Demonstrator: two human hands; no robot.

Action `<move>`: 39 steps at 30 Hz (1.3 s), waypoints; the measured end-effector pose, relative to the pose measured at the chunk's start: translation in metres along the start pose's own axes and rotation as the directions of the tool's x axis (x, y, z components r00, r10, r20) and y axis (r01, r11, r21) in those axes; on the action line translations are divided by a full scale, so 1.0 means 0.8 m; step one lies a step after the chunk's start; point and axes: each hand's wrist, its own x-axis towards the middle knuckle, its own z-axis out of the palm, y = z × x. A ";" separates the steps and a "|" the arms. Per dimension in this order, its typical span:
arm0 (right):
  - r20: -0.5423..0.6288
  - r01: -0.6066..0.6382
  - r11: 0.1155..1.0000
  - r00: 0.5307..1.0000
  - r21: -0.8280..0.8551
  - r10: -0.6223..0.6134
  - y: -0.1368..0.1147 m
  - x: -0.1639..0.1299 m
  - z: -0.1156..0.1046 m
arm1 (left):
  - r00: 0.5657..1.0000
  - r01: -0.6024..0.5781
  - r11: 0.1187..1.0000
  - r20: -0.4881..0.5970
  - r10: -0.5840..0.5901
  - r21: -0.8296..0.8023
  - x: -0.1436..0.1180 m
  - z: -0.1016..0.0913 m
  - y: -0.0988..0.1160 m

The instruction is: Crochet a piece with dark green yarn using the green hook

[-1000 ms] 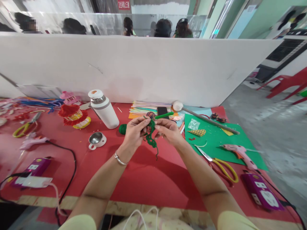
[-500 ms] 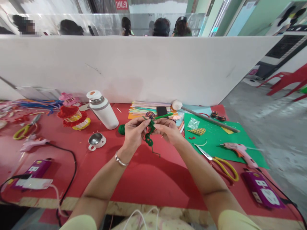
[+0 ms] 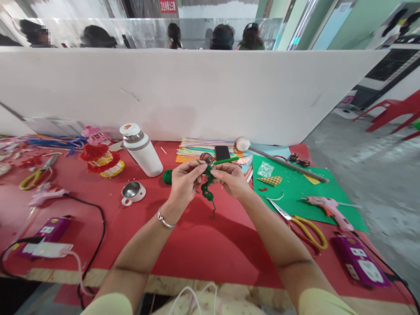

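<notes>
Between my two hands hangs a dark green crochet piece (image 3: 206, 191), its curly strip and loose yarn tail dangling over the red table. My left hand (image 3: 186, 180) pinches the upper part of the piece between thumb and fingers. My right hand (image 3: 232, 178) is closed on a green-handled crochet hook (image 3: 226, 160), whose handle sticks out to the right above the fingers; its tip is hidden in the yarn. A green yarn ball (image 3: 167, 177) lies just left of my left hand. Behind the hands sit a multicoloured ball (image 3: 206, 158) and a black phone (image 3: 222, 152).
A white thermos (image 3: 144, 153) and steel-lined cup (image 3: 132, 191) stand left. Scissors (image 3: 298, 225), a pink glue gun (image 3: 331, 210) and a purple power strip (image 3: 359, 261) lie right, near a green sheet (image 3: 305, 188). A white partition (image 3: 197, 96) closes the table's back.
The dangling strip and its tail have swung and now hang straighter. Both hands keep nearly the same place and grip; the hook's handle has shifted slightly.
</notes>
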 end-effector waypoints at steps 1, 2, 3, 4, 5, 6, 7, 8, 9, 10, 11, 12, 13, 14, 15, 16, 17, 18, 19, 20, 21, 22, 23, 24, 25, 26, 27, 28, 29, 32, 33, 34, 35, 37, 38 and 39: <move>-0.002 -0.002 1.000 1.000 -0.003 0.002 0.000 0.000 0.000 | 1.000 -0.012 1.000 -0.002 0.012 0.006 0.000 0.000 0.000; -0.002 -0.004 1.000 1.000 -0.009 0.004 -0.001 0.001 0.000 | 1.000 -0.021 1.000 -0.004 0.021 0.011 -0.001 0.000 -0.001; 0.000 -0.004 1.000 1.000 -0.017 0.004 -0.001 0.001 0.000 | 1.000 -0.028 1.000 -0.004 0.028 0.014 -0.001 0.000 -0.001; 0.006 -0.003 1.000 1.000 -0.025 0.003 -0.001 0.001 -0.001 | 0.999 -0.032 0.999 -0.004 0.032 0.015 -0.002 0.000 -0.002; 0.015 0.001 0.999 1.000 -0.034 -0.001 -0.001 0.002 -0.002 | 0.999 -0.033 0.999 -0.002 0.033 0.016 -0.002 0.000 -0.002; 0.026 0.006 0.999 1.000 -0.040 -0.005 0.000 0.002 -0.003 | 0.999 -0.033 0.999 0.001 0.033 0.017 -0.002 0.000 -0.002; 0.036 0.011 0.999 0.999 -0.044 -0.010 0.000 0.002 -0.003 | 0.999 -0.034 0.999 0.004 0.034 0.018 -0.002 0.000 -0.003; 0.043 0.015 0.999 0.999 -0.048 -0.013 0.000 0.002 -0.004 | 0.999 -0.038 0.999 0.006 0.038 0.021 -0.002 0.000 -0.003; 0.046 0.015 0.998 0.999 -0.054 -0.013 0.001 0.002 -0.005 | 0.999 -0.046 0.999 0.008 0.046 0.025 -0.002 0.000 -0.003; 0.044 0.012 0.998 0.999 -0.064 -0.009 0.002 0.002 -0.006 | 0.998 -0.058 0.998 0.009 0.057 0.029 -0.002 0.001 -0.003; 0.039 0.008 0.997 0.999 -0.076 -0.005 0.002 0.003 -0.007 | 0.997 -0.074 0.997 0.009 0.073 0.034 -0.002 0.001 -0.003; 0.033 0.005 0.996 0.999 -0.090 -0.002 0.003 0.003 -0.007 | 0.996 -0.091 0.995 0.010 0.091 0.040 -0.002 0.001 -0.003; 0.026 0.006 0.995 1.000 -0.102 -0.004 0.004 0.004 -0.008 | 0.994 -0.107 0.993 0.010 0.106 0.048 -0.002 0.002 -0.003; 0.021 0.012 0.994 1.000 -0.111 -0.009 0.005 0.004 -0.009 | 0.993 -0.118 0.991 0.008 0.118 0.055 -0.003 0.002 -0.004; 0.015 0.021 0.993 1.000 -0.117 -0.019 0.006 0.005 -0.009 | 0.992 -0.127 0.990 0.006 0.126 0.061 -0.003 0.002 -0.004; 0.008 0.029 0.992 1.000 -0.124 -0.029 0.007 0.005 -0.009 | 0.991 -0.134 0.989 0.005 0.134 0.068 -0.003 0.003 -0.005; 0.004 0.034 0.990 0.999 -0.134 -0.034 0.008 0.005 -0.008 | 0.990 -0.141 0.987 0.006 0.141 0.077 -0.003 0.002 -0.007; 0.001 0.039 0.989 0.999 -0.144 -0.039 0.007 0.005 -0.008 | 0.988 -0.154 0.984 0.010 0.154 0.087 -0.003 0.002 -0.008; -0.002 0.045 0.988 0.999 -0.150 -0.046 0.007 0.004 -0.007 | 0.985 -0.174 0.980 0.017 0.173 0.101 -0.002 0.001 -0.010; -0.004 0.053 0.986 0.999 -0.158 -0.054 0.005 0.004 -0.007 | 0.980 -0.197 0.973 0.028 0.195 0.120 -0.001 -0.001 -0.011; -0.002 0.061 0.983 0.998 -0.173 -0.062 0.002 0.003 -0.007 | 0.976 -0.219 0.965 0.040 0.216 0.144 0.000 -0.002 -0.012; 0.000 0.070 0.978 0.997 -0.194 -0.072 -0.001 0.002 -0.007 | 0.971 -0.238 0.956 0.053 0.233 0.170 0.001 -0.005 -0.012; 0.004 0.081 0.973 0.997 -0.218 -0.082 -0.004 0.001 -0.009 | 0.968 -0.252 0.947 0.068 0.243 0.200 0.001 -0.007 -0.012; 0.013 0.091 0.968 0.996 -0.234 -0.091 -0.008 0.001 -0.012 | 0.965 -0.260 0.938 0.090 0.245 0.230 0.002 -0.009 -0.011; 0.027 0.100 0.967 0.995 -0.235 -0.097 -0.012 0.000 -0.015 | 0.964 -0.261 0.930 0.119 0.237 0.259 0.003 -0.011 -0.009; 0.044 0.107 0.971 0.994 -0.215 -0.100 -0.015 0.001 -0.018 | 0.963 -0.258 0.924 0.152 0.222 0.283 0.003 -0.013 -0.007; 0.060 0.112 0.976 0.993 -0.185 -0.103 -0.018 0.001 -0.022 | 0.961 -0.255 0.919 0.182 0.207 0.300 0.003 -0.014 -0.005; 0.077 0.118 0.980 0.991 -0.162 -0.106 -0.020 0.001 -0.025 | 0.960 -0.250 0.918 0.205 0.193 0.309 0.003 -0.014 -0.003; 0.092 0.130 0.978 0.989 -0.160 -0.117 -0.021 0.001 -0.028 | 0.959 -0.247 0.918 0.215 0.185 0.310 0.002 -0.013 -0.002; 0.123 0.255 0.918 0.966 -0.302 -0.228 -0.023 -0.002 -0.032 | 0.962 -0.250 0.925 0.186 0.202 0.286 0.003 -0.010 -0.003; 0.147 0.310 0.877 0.950 -0.367 -0.275 -0.024 -0.004 -0.032 | 0.961 -0.259 0.925 0.170 0.218 0.278 0.003 -0.010 -0.004; 0.173 0.360 0.830 0.933 -0.426 -0.316 -0.024 -0.006 -0.030 | 0.959 -0.272 0.923 0.156 0.237 0.273 0.004 -0.009 -0.005; 0.194 0.401 0.780 0.916 -0.481 -0.351 -0.024 -0.009 -0.027 | 0.955 -0.289 0.918 0.144 0.259 0.272 0.004 -0.009 -0.006; 0.209 0.461 0.666 0.880 -0.586 -0.426 -0.024 -0.015 -0.020 | 0.946 -0.322 0.906 0.132 0.296 0.274 0.005 -0.009 -0.007; 0.208 0.485 0.598 0.856 -0.638 -0.472 -0.023 -0.017 -0.016 | 0.943 -0.330 0.904 0.134 0.303 0.272 0.005 -0.009 -0.007; 0.211 0.503 0.524 0.828 -0.687 -0.519 -0.022 -0.020 -0.011 | 0.943 -0.331 0.905 0.138 0.304 0.266 0.005 -0.009 -0.008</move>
